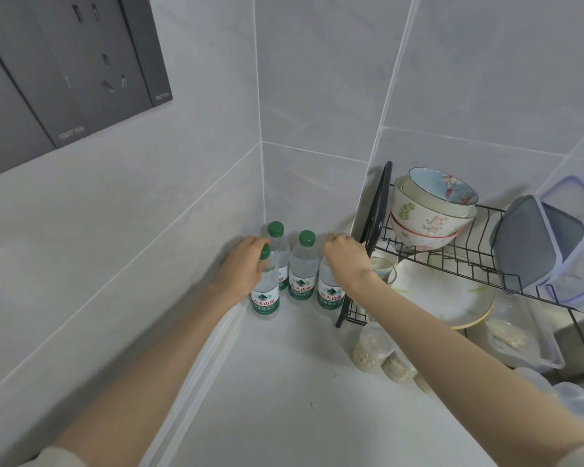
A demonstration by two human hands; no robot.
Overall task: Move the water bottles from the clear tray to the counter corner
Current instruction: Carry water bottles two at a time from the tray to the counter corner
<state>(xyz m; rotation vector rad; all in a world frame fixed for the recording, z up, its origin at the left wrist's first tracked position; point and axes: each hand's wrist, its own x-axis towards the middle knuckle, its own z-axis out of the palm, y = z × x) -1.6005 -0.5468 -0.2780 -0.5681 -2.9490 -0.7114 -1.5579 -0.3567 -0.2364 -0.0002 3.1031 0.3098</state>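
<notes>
Several clear water bottles with green caps and green labels stand upright in the tiled counter corner [284, 338]. My left hand [243, 264] grips the neck of the front-left bottle [265, 298]. My right hand [346, 256] is closed over the top of the front-right bottle [330, 296], hiding its cap. Between and behind them stand the middle bottle [303, 267] and a back bottle [279, 244], both untouched. The clear tray is not in view.
A black wire dish rack [452, 261] stands right of the bottles, holding stacked bowls [432, 210], a plate [452, 298], a cup [383, 267] and a lidded plastic box [547, 247]. Clear jars of grain [373, 348] lie on the counter by the rack. Dark wall cabinets [64, 69] hang upper left.
</notes>
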